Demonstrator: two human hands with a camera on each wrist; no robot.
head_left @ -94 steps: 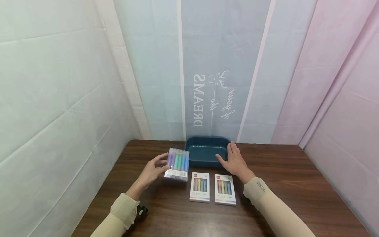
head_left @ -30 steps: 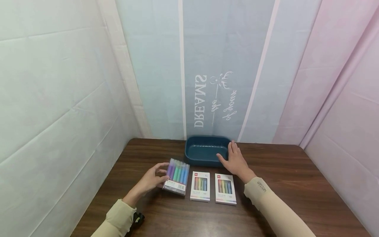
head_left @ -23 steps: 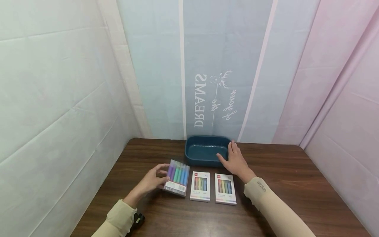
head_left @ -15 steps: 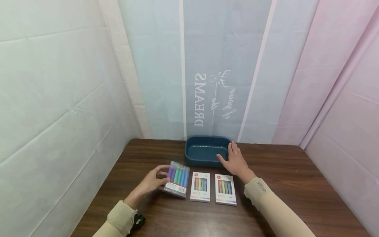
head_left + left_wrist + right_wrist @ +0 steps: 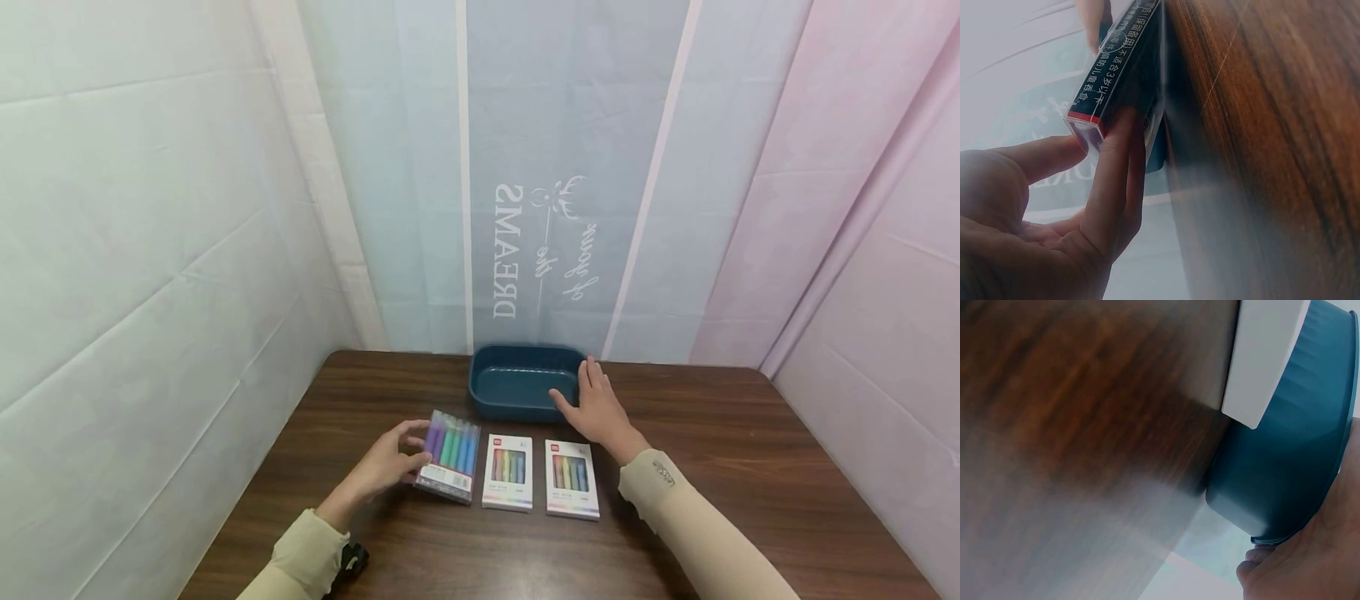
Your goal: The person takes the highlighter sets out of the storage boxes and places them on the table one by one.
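Right now the person's left hand (image 5: 386, 467) is pinching a clear pack of pens (image 5: 450, 455), thumb on the near edge and fingers curled along the far side; the wrist view shows the pack (image 5: 1119, 81) tilted up on one long edge with fingertips (image 5: 1124, 134) under it, not lying flat on the wooden table (image 5: 712, 467). Just beyond those fingers, toward the right hand, two white pen boxes (image 5: 507, 472) (image 5: 572, 478) are lying side by side. The right hand (image 5: 596, 410) is resting with straight, relaxed fingers against the near right rim of a dark blue tray (image 5: 517, 385), thumb over the front wall (holding it steady, by the look of it).

As I judge it, the grip is the weak point: the clear plastic looks slick and the pinch is taking only the edge, so the pack could be slipping out and flopping onto the nearer white box, knocking it askew. If the right hand is pressing harder, the tray (light plastic on a smooth top) could be sliding toward the back edge.

Around us the table is dark brown wood grain, standing in a booth of pale cloth: greenish sheets beyond the left hand, pink ones beyond the right, and a blue panel behind the tray with "DREAMS" printed mirror-wise (image 5: 506, 254).
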